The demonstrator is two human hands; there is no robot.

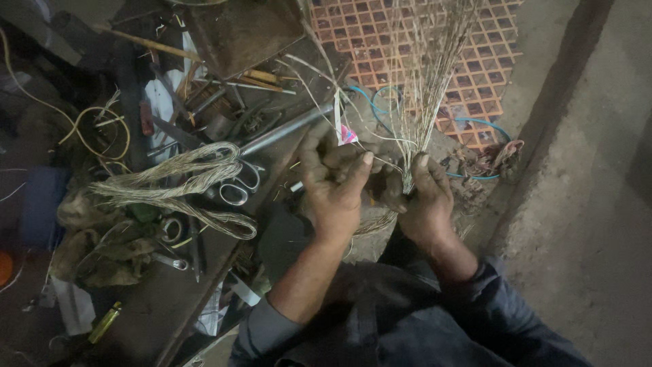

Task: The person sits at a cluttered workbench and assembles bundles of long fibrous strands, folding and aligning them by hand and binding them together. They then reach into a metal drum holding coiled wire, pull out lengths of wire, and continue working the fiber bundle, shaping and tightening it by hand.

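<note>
The right hand (424, 197) has its grip closed around the base of the fiber bundle (428, 81), which fans upward over the orange mesh (475, 61). The left hand (336, 183), just beside it, pinches loose strands (best kept taut, pulled evenly).

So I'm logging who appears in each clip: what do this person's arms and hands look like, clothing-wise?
Both hands, left hand and right hand, are bare: no gloves, and no rings or watch that show. They look grimy. The dark blue-grey sleeves are pushed up toward the elbows, leaving the forearms uncovered.
</note>
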